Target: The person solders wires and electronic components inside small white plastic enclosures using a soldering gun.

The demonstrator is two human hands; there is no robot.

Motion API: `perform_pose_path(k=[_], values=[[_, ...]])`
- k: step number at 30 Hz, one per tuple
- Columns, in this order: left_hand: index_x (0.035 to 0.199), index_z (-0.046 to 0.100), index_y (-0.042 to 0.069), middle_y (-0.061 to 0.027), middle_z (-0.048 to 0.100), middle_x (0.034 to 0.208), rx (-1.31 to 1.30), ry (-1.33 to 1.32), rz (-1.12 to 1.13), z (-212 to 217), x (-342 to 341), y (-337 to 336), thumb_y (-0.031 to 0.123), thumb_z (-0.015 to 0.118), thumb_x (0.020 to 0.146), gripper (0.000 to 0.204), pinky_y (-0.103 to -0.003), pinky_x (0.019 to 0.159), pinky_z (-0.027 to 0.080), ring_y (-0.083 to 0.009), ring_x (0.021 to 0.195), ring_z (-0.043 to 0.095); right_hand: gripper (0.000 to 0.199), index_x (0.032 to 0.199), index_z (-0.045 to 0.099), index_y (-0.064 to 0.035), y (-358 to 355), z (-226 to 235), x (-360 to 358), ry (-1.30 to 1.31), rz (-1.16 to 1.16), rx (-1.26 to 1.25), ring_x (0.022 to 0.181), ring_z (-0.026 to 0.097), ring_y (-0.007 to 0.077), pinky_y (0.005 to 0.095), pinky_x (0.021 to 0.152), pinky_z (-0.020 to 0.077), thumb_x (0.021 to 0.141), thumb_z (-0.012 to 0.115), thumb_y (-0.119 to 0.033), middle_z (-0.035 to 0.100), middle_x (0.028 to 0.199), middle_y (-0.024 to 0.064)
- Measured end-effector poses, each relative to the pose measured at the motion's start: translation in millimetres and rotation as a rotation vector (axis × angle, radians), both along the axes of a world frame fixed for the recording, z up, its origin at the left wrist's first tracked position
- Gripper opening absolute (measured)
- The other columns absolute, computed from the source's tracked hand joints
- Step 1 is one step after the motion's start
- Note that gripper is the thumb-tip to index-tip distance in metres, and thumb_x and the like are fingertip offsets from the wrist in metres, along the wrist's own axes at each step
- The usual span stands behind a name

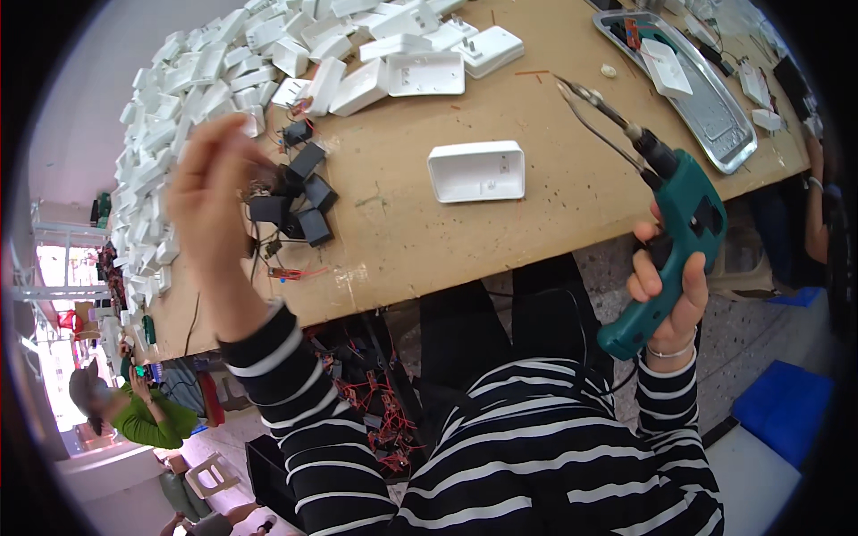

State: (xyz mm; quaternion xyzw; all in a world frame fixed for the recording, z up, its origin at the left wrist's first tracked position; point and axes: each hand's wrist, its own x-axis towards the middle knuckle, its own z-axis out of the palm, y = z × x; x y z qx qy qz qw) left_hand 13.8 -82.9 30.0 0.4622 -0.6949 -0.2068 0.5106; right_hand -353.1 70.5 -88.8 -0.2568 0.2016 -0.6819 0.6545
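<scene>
My right hand (666, 290) is wrapped round the handle of a green soldering gun (688, 210), its metal tip raised over the table's near right side. My left hand (214, 196) hovers at the left beside a cluster of black box-shaped parts (313, 226) with wires. Its fingers are smeared by motion, so whether they hold anything does not show. A white rectangular plastic housing (476, 171) lies alone in the middle of the table, its hollow side up. Next to the black parts lies a small circuit board (286, 273) with red wires.
White plastic housings (214, 71) are heaped across the left and far side of the brown table (393, 259). A metal tray (728, 134) with tools and a housing stands at the right. Below the table, a black bin (380, 393) holds red-wired boards. Another person (147, 415) sits at the left.
</scene>
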Motion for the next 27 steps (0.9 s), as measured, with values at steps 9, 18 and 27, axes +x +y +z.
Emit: perform_pose_path(k=[9, 18, 27], values=[[0.091, 0.066, 0.002, -0.0082, 0.058, 0.083, 0.211, -0.156, -0.457, -80, -92, 49, -0.002, 0.064, 0.079, 0.013, -0.028, 0.060, 0.044, -0.0204, 0.068, 0.056, 0.075, 0.142, 0.029, 0.0016, -25, 9, 47, 0.083, 0.076, 0.078, 0.085, 0.057, 0.0155, 0.0265, 0.068, 0.0521, 0.089, 0.060, -0.042, 0.047, 0.131, 0.0219], [0.092, 0.069, 0.002, -0.0051, 0.057, 0.078, 0.213, -0.159, -0.418, -90, -111, 53, -0.002, 0.064, 0.081, 0.012, -0.024, 0.054, 0.042, -0.0127, 0.064, 0.054, 0.071, 0.143, 0.028, 0.0005, -39, 2, 52, 0.196, 0.075, 0.088, 0.104, 0.060, 0.0246, 0.0298, 0.077, 0.0554, 0.092, 0.056, -0.040, 0.042, 0.137, 0.0253], [0.084, 0.070, 0.003, -0.0036, 0.055, 0.070, 0.211, -0.100, -0.225, -92, -115, 57, -0.001, 0.070, 0.074, 0.011, -0.024, 0.050, 0.038, -0.0097, 0.056, 0.049, 0.069, 0.144, 0.026, -0.0004, -56, 6, 62, 0.145, 0.069, 0.134, 0.125, 0.047, 0.0323, 0.0331, 0.088, 0.0526, 0.093, 0.054, -0.039, 0.038, 0.142, 0.0213]])
